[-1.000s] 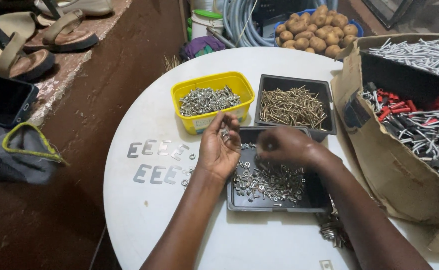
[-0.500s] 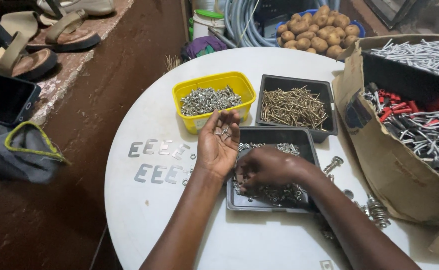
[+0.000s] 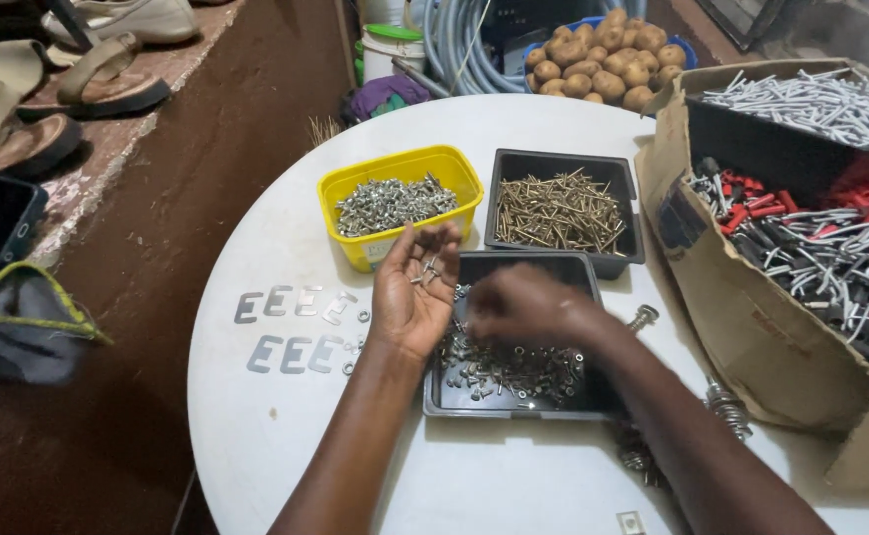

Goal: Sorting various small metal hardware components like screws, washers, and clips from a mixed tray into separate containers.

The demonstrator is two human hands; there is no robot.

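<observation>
At the left of the round white counter (image 3: 286, 466), flat metal plates (image 3: 296, 325) shaped like a comb are lying in two short rows with a few small washers just beside them, which is looking like sorted work already set out; the sorting is reading as partly done and far from over, since the front black tray (image 3: 442, 401) is holding a thick scatter of small silver screws and nuts (image 3: 509, 372); the left hand (image 3: 412, 297) is resting palm up over the left edge of that tray, its forearm coming up from the bottom of the view, fingers (image 3: 436, 243) spread and slightly curled so that the palm is cupping a few small screws (image 3: 424, 269) rather than gripping them; behind it the yellow tub (image 3: 355, 188) is sitting heaped with silver screws, touching the tray's far corner; the right hand (image 3: 528, 305) is hovering low over the front tray, knuckles up, wrist angling in from the lower right; it is blurred, so I cannot tell whether its fingers are pinching a piece or closing on nothing; behind it a second black tray (image 3: 620, 178) is holding brass-coloured screws; further right a cardboard box (image 3: 751, 327) is carrying long grey nails and red plugs, untouched.
</observation>
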